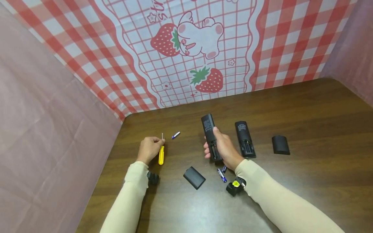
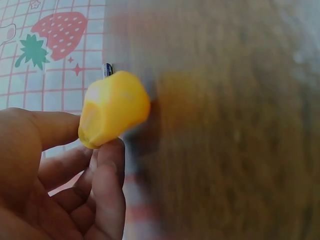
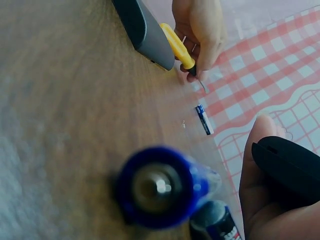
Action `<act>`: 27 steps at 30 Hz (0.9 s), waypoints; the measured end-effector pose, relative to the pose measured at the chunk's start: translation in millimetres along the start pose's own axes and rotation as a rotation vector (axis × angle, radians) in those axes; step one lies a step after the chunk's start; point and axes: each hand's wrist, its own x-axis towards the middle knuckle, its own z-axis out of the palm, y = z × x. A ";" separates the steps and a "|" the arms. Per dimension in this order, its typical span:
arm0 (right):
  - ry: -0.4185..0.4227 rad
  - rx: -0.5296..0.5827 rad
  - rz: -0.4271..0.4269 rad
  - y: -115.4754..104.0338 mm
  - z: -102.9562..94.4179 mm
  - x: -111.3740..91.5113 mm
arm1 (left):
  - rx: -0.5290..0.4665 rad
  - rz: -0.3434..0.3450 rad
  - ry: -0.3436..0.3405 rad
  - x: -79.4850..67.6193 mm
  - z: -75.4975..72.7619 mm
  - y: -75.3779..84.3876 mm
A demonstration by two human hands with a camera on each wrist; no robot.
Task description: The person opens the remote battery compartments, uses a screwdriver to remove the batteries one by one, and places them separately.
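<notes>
My left hand [image 1: 149, 149] pinches a screwdriver [image 1: 161, 157] near the neck, its yellow handle toward me and its metal tip pointing away. In the left wrist view the handle's butt [image 2: 115, 105] faces the camera. My right hand [image 1: 227, 147] grips a black remote control [image 1: 208, 127], back side up, with its battery compartment uncovered. Whether that compartment holds a battery, I cannot tell. Right of this hand lies a second black remote control [image 1: 242, 132], its compartment also uncovered. Two blue-and-silver batteries [image 1: 221, 175] lie close together by the right wrist.
Another battery [image 1: 176, 135] lies beyond the screwdriver. One black battery cover [image 1: 194, 177] rests between the arms, and a second cover [image 1: 281, 144] sits at the right. A checkered strawberry cloth [image 1: 201, 74] hangs behind the brown wooden table [image 1: 320, 129].
</notes>
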 end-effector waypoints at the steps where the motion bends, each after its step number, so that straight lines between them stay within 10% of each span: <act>1: 0.000 0.001 0.002 0.0 0.2 0.0 | 0.002 -0.004 -0.005 0.1 -0.2 0.0; 27: -0.009 -0.009 0.012 0.7 -1.4 0.3 | 0.013 -0.046 -0.086 0.8 -1.3 3.4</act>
